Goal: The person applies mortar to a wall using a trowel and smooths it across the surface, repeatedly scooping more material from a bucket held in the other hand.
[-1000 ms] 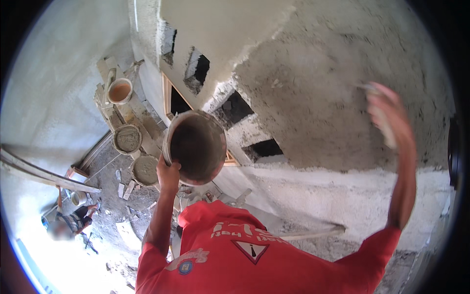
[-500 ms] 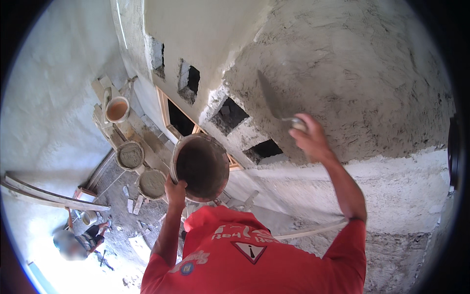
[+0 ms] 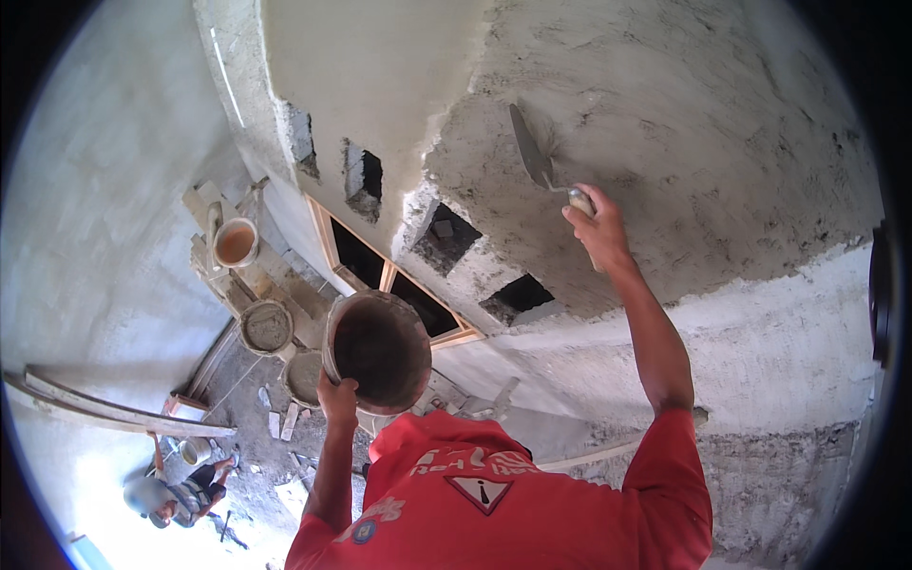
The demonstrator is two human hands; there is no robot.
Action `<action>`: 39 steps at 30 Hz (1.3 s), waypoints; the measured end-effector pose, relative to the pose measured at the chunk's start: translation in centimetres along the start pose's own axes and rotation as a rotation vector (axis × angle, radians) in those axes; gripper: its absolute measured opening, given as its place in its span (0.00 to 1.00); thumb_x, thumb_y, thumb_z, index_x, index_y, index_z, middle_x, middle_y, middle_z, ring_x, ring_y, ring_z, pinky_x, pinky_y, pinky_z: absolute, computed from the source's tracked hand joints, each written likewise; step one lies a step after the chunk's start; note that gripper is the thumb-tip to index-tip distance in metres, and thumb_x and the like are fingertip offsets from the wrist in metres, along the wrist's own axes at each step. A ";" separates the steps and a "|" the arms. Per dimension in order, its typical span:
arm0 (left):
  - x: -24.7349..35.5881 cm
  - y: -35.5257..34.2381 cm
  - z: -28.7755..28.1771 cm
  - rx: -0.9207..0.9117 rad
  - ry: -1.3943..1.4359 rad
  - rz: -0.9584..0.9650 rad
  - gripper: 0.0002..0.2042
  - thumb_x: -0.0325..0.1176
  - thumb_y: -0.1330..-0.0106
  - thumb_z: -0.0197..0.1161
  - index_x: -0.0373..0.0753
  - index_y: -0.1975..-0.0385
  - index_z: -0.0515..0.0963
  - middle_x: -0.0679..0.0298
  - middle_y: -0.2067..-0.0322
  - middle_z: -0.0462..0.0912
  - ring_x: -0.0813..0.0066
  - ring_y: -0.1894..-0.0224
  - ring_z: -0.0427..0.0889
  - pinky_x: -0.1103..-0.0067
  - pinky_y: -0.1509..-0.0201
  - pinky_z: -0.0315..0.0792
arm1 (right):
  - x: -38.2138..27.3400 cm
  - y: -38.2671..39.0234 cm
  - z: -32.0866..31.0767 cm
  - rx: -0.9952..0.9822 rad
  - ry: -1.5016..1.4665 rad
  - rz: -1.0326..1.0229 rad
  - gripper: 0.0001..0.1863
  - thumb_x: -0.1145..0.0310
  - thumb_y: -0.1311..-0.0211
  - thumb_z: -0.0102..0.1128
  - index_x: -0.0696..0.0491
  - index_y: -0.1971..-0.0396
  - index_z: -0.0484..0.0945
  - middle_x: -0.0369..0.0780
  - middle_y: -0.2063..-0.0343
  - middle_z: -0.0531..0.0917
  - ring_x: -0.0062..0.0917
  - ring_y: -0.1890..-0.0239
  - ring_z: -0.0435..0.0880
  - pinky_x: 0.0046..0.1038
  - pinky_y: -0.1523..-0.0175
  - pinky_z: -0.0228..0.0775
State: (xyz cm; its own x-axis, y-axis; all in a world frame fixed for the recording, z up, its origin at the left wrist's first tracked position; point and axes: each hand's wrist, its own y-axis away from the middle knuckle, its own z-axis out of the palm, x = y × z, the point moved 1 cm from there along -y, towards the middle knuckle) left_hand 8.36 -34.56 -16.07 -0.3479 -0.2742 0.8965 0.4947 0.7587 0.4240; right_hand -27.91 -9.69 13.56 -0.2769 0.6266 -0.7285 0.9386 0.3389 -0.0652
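My left hand (image 3: pixel 338 401) grips the rim of a dark, mortar-stained bucket (image 3: pixel 410 375), which is tilted so its dim inside shows. Whether anything lies at its bottom is too dark to tell. Raised toward the wall, my right hand (image 3: pixel 600 230) is closed around the wooden handle of a pointed trowel (image 3: pixel 530 152). The trowel's blade points up and left, over or against the rough grey mortar (image 3: pixel 655 123) on the wall; I cannot tell if it touches. Smoother plaster (image 3: pixel 370 66) covers the wall to the left.
Square holes (image 3: pixel 446 237) break the wall below the mortar, beside a wooden window frame (image 3: pixel 385 275). At left, planks (image 3: pixel 275 275) hold a bucket of orange-brown liquid (image 3: pixel 236 243) and mortar buckets (image 3: pixel 266 326). Another person (image 3: pixel 180 499) is on the floor below, near long curved boards (image 3: pixel 123 408).
My right hand has risen slightly, and the trowel blade now stands more upright. The bucket in my left hand sits a little lower and further left. The view has shifted somewhat.
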 end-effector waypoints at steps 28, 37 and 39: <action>-3.9 11.4 6.9 0.003 0.145 -0.028 0.25 0.22 0.56 0.56 0.30 0.51 0.74 0.57 0.64 0.81 0.66 0.63 0.80 0.74 0.56 0.74 | -5.3 14.0 -18.6 0.096 0.813 -0.521 0.20 0.71 0.41 0.62 0.55 0.48 0.75 0.47 0.62 0.83 0.34 0.61 0.85 0.33 0.58 0.77; -4.9 17.4 8.9 0.048 0.226 -0.064 0.25 0.23 0.57 0.57 0.30 0.52 0.75 0.56 0.64 0.82 0.66 0.63 0.80 0.73 0.54 0.73 | -7.4 18.3 -14.4 -0.917 0.154 -0.800 0.20 0.70 0.43 0.66 0.58 0.50 0.75 0.41 0.69 0.83 0.26 0.70 0.84 0.28 0.68 0.75; -6.3 17.7 9.6 0.051 0.234 -0.052 0.24 0.22 0.56 0.57 0.30 0.53 0.75 0.56 0.65 0.82 0.66 0.64 0.80 0.73 0.55 0.73 | -3.2 16.9 -13.6 -1.020 -0.111 -0.635 0.24 0.65 0.45 0.68 0.59 0.50 0.77 0.38 0.76 0.82 0.21 0.81 0.79 0.24 0.73 0.72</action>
State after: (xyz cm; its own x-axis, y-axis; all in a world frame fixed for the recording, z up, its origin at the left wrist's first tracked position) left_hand 11.65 -13.69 -15.41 -0.1747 -0.4389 0.8814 0.4383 0.7669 0.4688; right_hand -13.92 3.54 24.07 -0.5635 0.1006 -0.8200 0.0330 0.9945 0.0994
